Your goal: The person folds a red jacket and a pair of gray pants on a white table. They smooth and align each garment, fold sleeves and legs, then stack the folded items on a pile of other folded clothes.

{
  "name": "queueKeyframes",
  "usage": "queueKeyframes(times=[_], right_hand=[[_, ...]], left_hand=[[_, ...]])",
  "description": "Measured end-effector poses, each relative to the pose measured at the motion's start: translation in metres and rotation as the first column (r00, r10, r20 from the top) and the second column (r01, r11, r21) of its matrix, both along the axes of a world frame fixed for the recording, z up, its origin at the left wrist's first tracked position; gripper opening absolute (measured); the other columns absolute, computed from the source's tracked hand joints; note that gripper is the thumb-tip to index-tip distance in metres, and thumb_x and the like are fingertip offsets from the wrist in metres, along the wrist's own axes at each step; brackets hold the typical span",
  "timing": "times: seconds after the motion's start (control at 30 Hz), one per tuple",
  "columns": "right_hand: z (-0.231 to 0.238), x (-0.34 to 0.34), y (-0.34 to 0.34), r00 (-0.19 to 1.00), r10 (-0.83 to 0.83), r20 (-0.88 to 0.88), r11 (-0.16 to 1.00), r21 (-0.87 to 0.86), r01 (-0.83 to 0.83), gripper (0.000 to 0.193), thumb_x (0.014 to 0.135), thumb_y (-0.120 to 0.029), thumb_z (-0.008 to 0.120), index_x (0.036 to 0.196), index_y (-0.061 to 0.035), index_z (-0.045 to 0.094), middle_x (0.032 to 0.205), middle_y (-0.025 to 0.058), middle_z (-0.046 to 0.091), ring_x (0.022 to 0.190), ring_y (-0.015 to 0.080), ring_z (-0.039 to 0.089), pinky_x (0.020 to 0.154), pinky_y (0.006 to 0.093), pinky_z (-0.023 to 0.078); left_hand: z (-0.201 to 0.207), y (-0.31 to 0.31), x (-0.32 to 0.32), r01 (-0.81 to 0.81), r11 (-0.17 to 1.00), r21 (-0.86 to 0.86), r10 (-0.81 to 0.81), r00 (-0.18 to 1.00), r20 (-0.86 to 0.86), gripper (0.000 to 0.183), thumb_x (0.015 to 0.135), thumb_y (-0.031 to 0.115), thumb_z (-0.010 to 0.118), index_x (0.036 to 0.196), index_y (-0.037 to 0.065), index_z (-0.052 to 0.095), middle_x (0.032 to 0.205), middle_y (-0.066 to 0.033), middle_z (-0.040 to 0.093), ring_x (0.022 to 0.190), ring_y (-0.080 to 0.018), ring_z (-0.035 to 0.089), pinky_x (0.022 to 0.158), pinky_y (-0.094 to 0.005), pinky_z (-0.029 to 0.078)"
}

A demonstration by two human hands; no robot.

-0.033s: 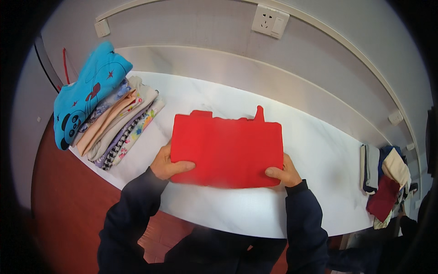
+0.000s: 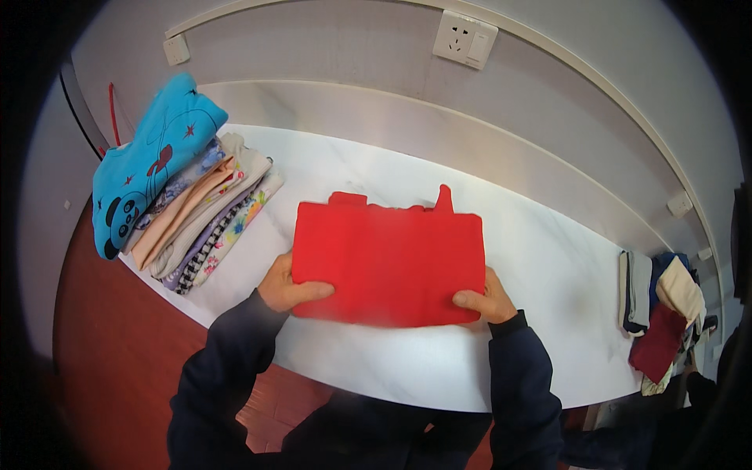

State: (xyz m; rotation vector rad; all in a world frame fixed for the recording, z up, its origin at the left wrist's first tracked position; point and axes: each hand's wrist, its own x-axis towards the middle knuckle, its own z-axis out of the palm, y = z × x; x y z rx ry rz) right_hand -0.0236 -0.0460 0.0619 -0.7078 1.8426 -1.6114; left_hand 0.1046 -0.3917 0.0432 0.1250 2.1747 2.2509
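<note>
A folded red garment (image 2: 388, 266), roughly rectangular, is held between my two hands over the white table. Two bits of the same red cloth stick out past its far edge, a wide one toward the left and a narrow pointed one toward the right. My left hand (image 2: 291, 288) grips the near left corner, thumb on top and fingers hidden underneath. At the near right corner my right hand (image 2: 489, 298) pinches the cloth the same way. Which kind of garment it is, the folds do not show.
On the left of the white table (image 2: 439, 364) leans a stack of folded clothes (image 2: 207, 207), topped by a blue panda-print garment (image 2: 157, 164). More folded clothes (image 2: 662, 301) lie at the far right, near another person's dark sleeve (image 2: 701, 392). A wall socket (image 2: 464, 39) is behind.
</note>
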Motion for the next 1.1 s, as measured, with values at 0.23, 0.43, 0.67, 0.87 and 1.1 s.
queueKeyframes(times=[0.23, 0.43, 0.67, 0.87, 1.1], right_hand=[[0.007, 0.004, -0.005, 0.988, 0.158, -0.004, 0.981, 0.116, -0.156, 0.11, 0.066, -0.044, 0.092, 0.151, -0.0016, 0.038, 0.148, 0.0176, 0.05, 0.137, 0.0332, 0.047, 0.116, 0.0422, 0.036], [-0.005, -0.012, -0.013, 0.965, 0.092, -0.247, 0.991, 0.112, -0.066, 0.123, 0.065, -0.051, 0.091, 0.157, -0.0045, 0.025, 0.153, 0.0185, 0.042, 0.139, 0.0356, 0.044, 0.115, 0.0454, 0.037], [0.004, -0.022, -0.014, 0.998, 0.044, 0.035, 0.997, 0.059, -0.046, 0.102, 0.07, -0.052, 0.086, 0.148, -0.0025, 0.043, 0.138, 0.017, 0.057, 0.126, 0.032, 0.055, 0.109, 0.0421, 0.044], [0.002, -0.034, -0.027, 0.982, -0.138, 0.127, 0.984, -0.099, 0.151, 0.069, 0.093, -0.043, 0.066, 0.144, -0.0007, 0.046, 0.135, 0.0161, 0.059, 0.122, 0.0272, 0.058, 0.103, 0.0369, 0.048], [-0.005, -0.04, -0.034, 0.957, -0.269, 0.112, 0.948, -0.145, 0.284, 0.053, 0.104, -0.028, 0.053, 0.148, -0.0012, 0.042, 0.14, 0.0128, 0.056, 0.127, 0.0222, 0.055, 0.108, 0.0345, 0.044]], left_hand=[[-0.008, -0.01, 0.003, 0.117, 0.993, 0.001, -0.117, 0.993, -0.02, 0.077, 0.078, 0.013, 0.085, 0.144, 0.001, 0.048, 0.135, -0.0098, 0.061, 0.126, -0.0207, 0.056, 0.107, -0.0358, 0.044], [-0.007, -0.006, -0.001, 0.136, 0.989, -0.049, -0.14, 0.987, -0.076, 0.093, 0.075, 0.019, 0.09, 0.151, 0.002, 0.038, 0.146, -0.0105, 0.052, 0.137, -0.0235, 0.047, 0.112, -0.0389, 0.038], [0.007, -0.012, -0.024, 0.124, 0.992, -0.012, -0.124, 0.992, 0.0, 0.078, 0.085, 0.019, 0.082, 0.149, 0.001, 0.04, 0.142, -0.0105, 0.056, 0.131, -0.0214, 0.051, 0.11, -0.0371, 0.041], [0.014, -0.007, -0.043, -0.011, 0.998, 0.068, 0.004, 0.994, 0.106, 0.049, 0.094, 0.019, 0.073, 0.136, -0.001, 0.057, 0.127, -0.0099, 0.066, 0.118, -0.0196, 0.061, 0.101, -0.0346, 0.048], [0.014, -0.004, -0.058, -0.098, 0.991, 0.096, 0.083, 0.985, 0.148, 0.041, 0.097, 0.022, 0.069, 0.13, -0.002, 0.062, 0.119, -0.0108, 0.07, 0.109, -0.0203, 0.066, 0.095, -0.0342, 0.053]])
